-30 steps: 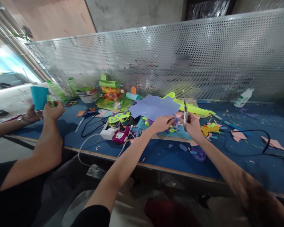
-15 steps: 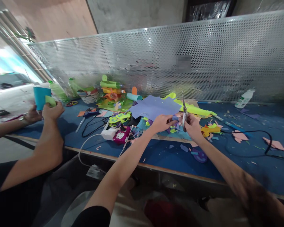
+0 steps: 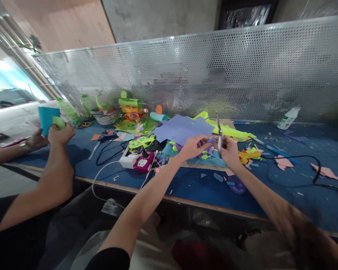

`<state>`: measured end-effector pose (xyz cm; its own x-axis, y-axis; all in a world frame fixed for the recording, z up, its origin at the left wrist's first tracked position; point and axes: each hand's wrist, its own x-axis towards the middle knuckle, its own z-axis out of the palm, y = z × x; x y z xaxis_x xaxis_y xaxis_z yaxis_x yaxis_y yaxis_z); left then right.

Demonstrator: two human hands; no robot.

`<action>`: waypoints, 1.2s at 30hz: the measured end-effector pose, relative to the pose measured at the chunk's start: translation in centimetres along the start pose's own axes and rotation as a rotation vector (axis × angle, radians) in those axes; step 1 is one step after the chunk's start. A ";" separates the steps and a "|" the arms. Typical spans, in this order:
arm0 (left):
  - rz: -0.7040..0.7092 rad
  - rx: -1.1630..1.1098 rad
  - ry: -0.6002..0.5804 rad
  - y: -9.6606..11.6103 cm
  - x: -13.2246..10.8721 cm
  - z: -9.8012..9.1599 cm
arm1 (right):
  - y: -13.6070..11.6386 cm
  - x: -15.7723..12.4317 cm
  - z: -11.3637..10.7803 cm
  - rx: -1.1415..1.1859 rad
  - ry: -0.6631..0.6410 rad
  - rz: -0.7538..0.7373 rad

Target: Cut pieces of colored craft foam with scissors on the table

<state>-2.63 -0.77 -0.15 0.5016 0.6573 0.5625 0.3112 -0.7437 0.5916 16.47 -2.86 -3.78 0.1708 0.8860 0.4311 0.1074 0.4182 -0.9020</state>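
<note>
Between the fingertips of my left hand (image 3: 195, 145) is a small purple paper piece (image 3: 211, 139), pinched over the table. My right hand (image 3: 228, 150) is closed around a pair of scissors (image 3: 220, 138), whose blades point up and away from me. The two hands are close together, and the fingers of the right come near the paper. Just behind them lies a large purple paper sheet (image 3: 183, 128) with a jagged edge. Yellow-green paper (image 3: 231, 129) sticks out beyond it. Small cut scraps lie under my hands.
A co-worker's hand (image 3: 61, 133) at the left holds blue paper (image 3: 48, 118) and a green piece. A pink power socket (image 3: 144, 162) with cords stands near the table edge. A white bottle (image 3: 288, 117) leans by the perforated metal screen (image 3: 169, 75). A basket (image 3: 104, 116) stands at the back left.
The purple piece in my left hand has turned slightly and sits a little higher. The scissors stay in my right hand with only slight movement. The camera view has shifted slightly.
</note>
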 end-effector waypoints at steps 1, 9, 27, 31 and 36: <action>-0.006 -0.038 0.002 0.0 0.0 0.1 | -0.1 -0.1 0.0 0.004 0.011 -0.010; -0.215 -0.541 0.267 -0.8 0.7 0.5 | -0.2 -0.1 -0.6 -0.163 -0.094 -0.045; -0.162 -0.566 0.306 -0.5 0.9 -0.2 | -1.3 -0.7 -1.0 -0.591 -0.436 -0.218; -0.173 -0.528 0.257 -0.2 0.7 0.2 | -1.4 -0.9 -1.0 -0.529 -0.458 -0.217; -0.177 -0.535 0.247 0.1 0.7 0.3 | -1.2 -1.0 -1.1 -0.465 -0.472 -0.229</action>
<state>-2.06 -0.41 0.09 0.2574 0.8218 0.5083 -0.1074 -0.4984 0.8603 17.26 -4.51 -3.12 -0.3384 0.8221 0.4580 0.5158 0.5691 -0.6404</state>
